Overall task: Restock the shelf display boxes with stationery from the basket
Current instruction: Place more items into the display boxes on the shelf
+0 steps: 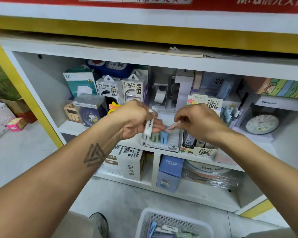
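Head view — left hand (136, 117) gripping white eraser (148, 128), right hand (196, 120) pinching pink eraser (172, 127) above half-filled display box (163, 145).

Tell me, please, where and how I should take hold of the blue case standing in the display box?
Pinch the blue case by its exposed top end, coming from above. It stands upright in the display box with the green case close beside it, so only the top looks free.

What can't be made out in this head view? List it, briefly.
- White plastic basket: its near part is cut off by the bottom edge.
- Clear 2B display box: both hands cover its back rows.
- Pink eraser: the right hand hides its upper end.
- Red banner: cropped by the top edge.
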